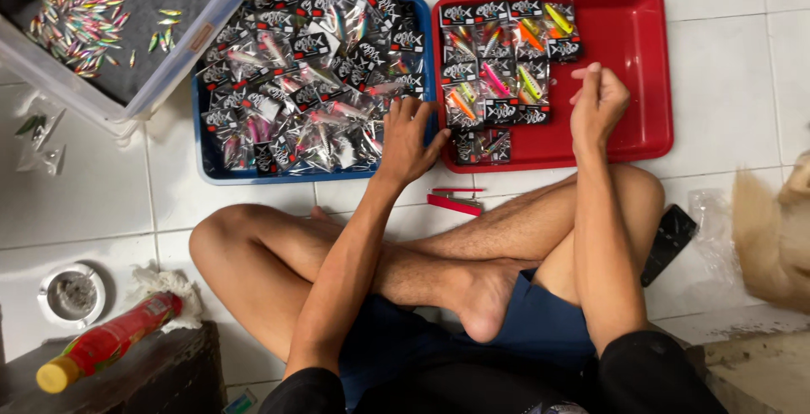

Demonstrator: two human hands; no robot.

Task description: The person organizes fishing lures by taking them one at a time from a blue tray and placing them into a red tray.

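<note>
The left hand (pixel 411 140) is spread wide over packets in the blue tray (pixel 207 156); the right hand (pixel 597 103) is held above the red tray (pixel 641 59), fingers (pixel 591 72) loosely curled, empty.

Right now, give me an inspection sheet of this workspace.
Surface: white tiled floor; the person sits cross-legged on it.
Job's things: blue tray heaped with packaged fishing lures; red tray with packets laid in rows at its left side.
Clutter: red stapler, black phone, red bottle, clear bin of loose lures, floor drain.
Hands: left hand rests on the blue tray's packets; right hand hovers over the red tray, fingers pinched.
Cables: nothing seen.
Surroundings: furry animal at right edge.
</note>
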